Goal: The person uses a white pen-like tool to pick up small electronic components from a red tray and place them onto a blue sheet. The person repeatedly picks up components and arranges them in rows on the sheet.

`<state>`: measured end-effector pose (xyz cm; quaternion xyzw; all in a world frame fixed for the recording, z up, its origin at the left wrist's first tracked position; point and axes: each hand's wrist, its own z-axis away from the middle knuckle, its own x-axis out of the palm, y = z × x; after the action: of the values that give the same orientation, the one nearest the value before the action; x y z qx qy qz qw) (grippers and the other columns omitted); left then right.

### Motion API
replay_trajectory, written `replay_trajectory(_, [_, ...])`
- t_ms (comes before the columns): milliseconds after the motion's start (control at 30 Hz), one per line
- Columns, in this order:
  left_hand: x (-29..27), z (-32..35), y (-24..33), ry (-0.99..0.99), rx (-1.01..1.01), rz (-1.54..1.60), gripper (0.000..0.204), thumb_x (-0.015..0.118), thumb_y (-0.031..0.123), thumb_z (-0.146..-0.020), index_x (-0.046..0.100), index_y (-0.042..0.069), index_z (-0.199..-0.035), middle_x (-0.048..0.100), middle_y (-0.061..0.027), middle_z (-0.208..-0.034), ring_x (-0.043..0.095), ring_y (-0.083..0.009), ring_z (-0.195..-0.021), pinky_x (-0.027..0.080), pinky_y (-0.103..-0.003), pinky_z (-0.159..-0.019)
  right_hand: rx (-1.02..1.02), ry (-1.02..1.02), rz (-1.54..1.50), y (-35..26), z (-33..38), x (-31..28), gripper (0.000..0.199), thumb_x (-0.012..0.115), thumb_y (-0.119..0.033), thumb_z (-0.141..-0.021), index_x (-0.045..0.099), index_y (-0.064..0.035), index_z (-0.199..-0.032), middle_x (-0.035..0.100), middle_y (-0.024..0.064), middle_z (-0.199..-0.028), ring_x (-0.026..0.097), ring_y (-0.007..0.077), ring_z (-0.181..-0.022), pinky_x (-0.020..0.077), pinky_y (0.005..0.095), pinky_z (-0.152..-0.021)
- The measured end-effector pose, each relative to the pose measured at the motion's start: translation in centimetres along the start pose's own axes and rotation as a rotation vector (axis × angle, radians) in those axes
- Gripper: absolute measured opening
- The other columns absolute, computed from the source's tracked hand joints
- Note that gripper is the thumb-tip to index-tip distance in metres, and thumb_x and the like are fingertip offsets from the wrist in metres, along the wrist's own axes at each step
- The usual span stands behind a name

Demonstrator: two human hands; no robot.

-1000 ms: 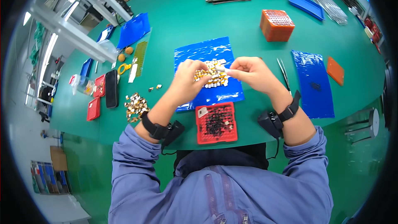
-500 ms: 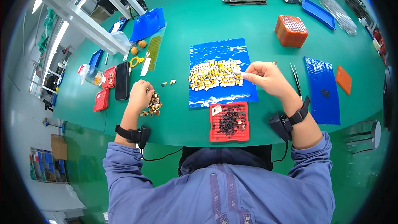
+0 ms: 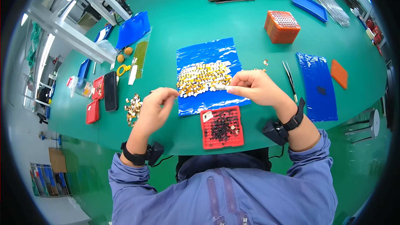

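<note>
Left hand [image 3: 157, 107]: shifted from loose pile [image 3: 132, 109] to left edge of blue sheet [image 3: 196, 108]; grip narrow, contents cannot be told.
Right hand [image 3: 255, 86]: pinches a small pale object [image 3: 220, 87].
White-and-yellow pieces [image 3: 201, 75]: spread across the sheet.
Risk: a hand's brush could knock closely set pieces askew.

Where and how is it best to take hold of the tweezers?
Pinch the tweezers around mid-length, probably with the right hand coming from above and their left: they lie slim and lengthwise, apparently parted at the far end and joined at the near one.
</note>
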<state>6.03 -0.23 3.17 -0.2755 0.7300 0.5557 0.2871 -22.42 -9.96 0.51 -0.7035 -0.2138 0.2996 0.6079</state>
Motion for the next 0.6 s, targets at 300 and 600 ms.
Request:
replay_trajectory(300, [3.8,-3.3,3.0,-0.146,-0.057,0.758,0.015,0.064,-0.003,-0.081,0.061,-0.003,-0.096,0.060,-0.0055,-0.084,0.058,-0.0103,-0.075,0.048,-0.023,-0.068,-0.070,-0.130,-0.003,-1.5,0.6,-0.2,0.018,0.070,-0.017,-0.080,0.063,-0.0019,-0.086,0.058,-0.0021,-0.065,0.051,0.0039,-0.061,0.0406,0.0198,-0.055])
replay_trajectory(600, [6.0,-3.3,1.5,-0.299,-0.190,1.498,0.007,0.056,0.001,-0.088,0.054,0.001,-0.094,0.060,-0.0089,-0.083,0.059,-0.0146,-0.071,0.049,-0.026,-0.064,-0.029,-0.111,-0.002,-1.8,0.6,0.4,0.023,0.061,-0.022,-0.089,0.066,-0.0013,-0.080,0.045,-0.0024,-0.052,0.035,0.0046,-0.049,0.0276,0.0254,-0.044])
